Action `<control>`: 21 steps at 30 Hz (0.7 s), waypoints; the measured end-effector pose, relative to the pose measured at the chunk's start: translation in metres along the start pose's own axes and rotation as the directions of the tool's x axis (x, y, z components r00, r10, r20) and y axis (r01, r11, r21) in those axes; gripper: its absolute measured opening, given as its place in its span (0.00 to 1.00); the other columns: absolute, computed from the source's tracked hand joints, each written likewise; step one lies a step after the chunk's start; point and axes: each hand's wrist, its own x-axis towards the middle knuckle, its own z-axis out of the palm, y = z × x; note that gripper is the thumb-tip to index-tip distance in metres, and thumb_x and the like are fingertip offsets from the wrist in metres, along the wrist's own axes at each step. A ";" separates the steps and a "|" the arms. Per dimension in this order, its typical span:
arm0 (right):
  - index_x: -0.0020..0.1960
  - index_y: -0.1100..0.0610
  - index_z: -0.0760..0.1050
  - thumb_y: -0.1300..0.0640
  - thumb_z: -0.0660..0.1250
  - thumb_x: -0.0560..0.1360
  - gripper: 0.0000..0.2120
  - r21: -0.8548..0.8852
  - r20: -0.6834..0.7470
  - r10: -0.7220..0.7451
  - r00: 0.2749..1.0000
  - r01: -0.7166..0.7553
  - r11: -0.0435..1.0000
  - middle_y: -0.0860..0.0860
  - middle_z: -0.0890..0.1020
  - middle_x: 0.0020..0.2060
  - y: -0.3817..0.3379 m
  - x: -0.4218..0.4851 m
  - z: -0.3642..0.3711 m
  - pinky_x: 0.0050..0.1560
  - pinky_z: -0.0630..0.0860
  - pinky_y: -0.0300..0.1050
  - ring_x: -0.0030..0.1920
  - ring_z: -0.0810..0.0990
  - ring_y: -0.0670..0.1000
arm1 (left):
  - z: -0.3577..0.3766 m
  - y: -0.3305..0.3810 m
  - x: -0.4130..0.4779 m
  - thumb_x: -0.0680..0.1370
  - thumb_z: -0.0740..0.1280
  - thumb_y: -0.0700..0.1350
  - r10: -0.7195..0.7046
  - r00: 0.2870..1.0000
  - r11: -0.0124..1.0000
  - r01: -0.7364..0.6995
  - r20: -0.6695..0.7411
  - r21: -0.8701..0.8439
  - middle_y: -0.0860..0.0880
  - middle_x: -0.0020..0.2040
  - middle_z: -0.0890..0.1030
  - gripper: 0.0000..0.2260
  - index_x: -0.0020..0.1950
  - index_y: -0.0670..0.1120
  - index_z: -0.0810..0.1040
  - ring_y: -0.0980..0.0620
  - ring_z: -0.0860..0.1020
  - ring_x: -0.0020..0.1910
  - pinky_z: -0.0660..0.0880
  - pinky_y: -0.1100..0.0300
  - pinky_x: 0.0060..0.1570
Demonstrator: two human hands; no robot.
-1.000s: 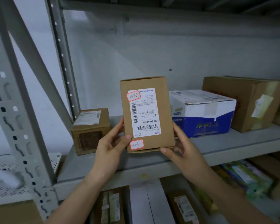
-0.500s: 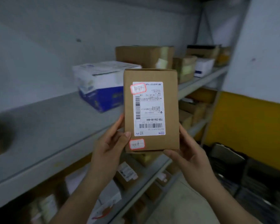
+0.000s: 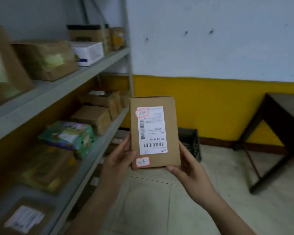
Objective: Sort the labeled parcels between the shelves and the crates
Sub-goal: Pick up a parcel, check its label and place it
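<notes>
the small brown cardboard parcel (image 3: pixel 171 126) is held upright in the air in front of the person, off the shelves, its white shipping label (image 3: pixel 152 131) facing the camera, with one red-edged sticker (image 3: pixel 142 113) at the label's top corner and another (image 3: pixel 142 161) below it. the left grip (image 3: pixel 119 160) clasps the parcel's lower left edge, thumb on the front; the right grip (image 3: pixel 188 168) clasps the lower right corner. to the left runs a grey metal shelf rack (image 3: pixel 61 85) carrying brown boxes, a white box (image 3: pixel 89 52) and a green printed packet (image 3: pixel 69 136). behind the parcel a black plastic crate (image 3: pixel 190 143) stands on the floor by the yellow-and-white wall (image 3: pixel 210 102).
</notes>
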 end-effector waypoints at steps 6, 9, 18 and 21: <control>0.78 0.39 0.57 0.56 0.72 0.76 0.38 -0.143 -0.138 0.095 0.986 -0.115 0.983 0.40 0.78 0.65 0.054 0.028 -0.069 0.57 0.78 0.39 0.62 0.78 0.43 | 0.079 -0.052 0.068 0.79 0.68 0.42 -0.148 0.983 0.988 0.144 0.108 0.051 0.57 0.60 0.84 0.22 0.69 0.61 0.74 0.56 0.82 0.60 0.80 0.59 0.56; 0.80 0.40 0.52 0.54 0.72 0.77 0.40 -0.208 -0.170 0.146 0.975 -0.180 0.961 0.40 0.72 0.66 0.083 0.060 -0.092 0.58 0.78 0.39 0.61 0.77 0.42 | 0.110 -0.081 0.112 0.79 0.68 0.43 -0.231 0.967 0.972 0.223 0.112 0.075 0.59 0.56 0.85 0.19 0.68 0.60 0.75 0.57 0.83 0.57 0.80 0.59 0.55; 0.80 0.42 0.54 0.51 0.68 0.79 0.35 -0.368 -0.142 0.323 0.936 -0.353 0.860 0.43 0.68 0.69 0.191 0.198 -0.146 0.61 0.75 0.36 0.63 0.73 0.42 | 0.179 -0.182 0.281 0.81 0.68 0.42 -0.489 0.852 0.871 0.465 0.187 0.158 0.60 0.45 0.86 0.12 0.54 0.62 0.77 0.64 0.84 0.43 0.78 0.67 0.42; 0.79 0.45 0.57 0.50 0.67 0.79 0.32 -0.414 -0.159 0.413 0.897 -0.440 0.797 0.44 0.69 0.69 0.229 0.244 -0.175 0.65 0.74 0.42 0.64 0.72 0.44 | 0.207 -0.215 0.334 0.81 0.67 0.42 -0.588 0.770 0.808 0.549 0.248 0.212 0.56 0.48 0.86 0.10 0.58 0.56 0.78 0.61 0.85 0.42 0.77 0.70 0.36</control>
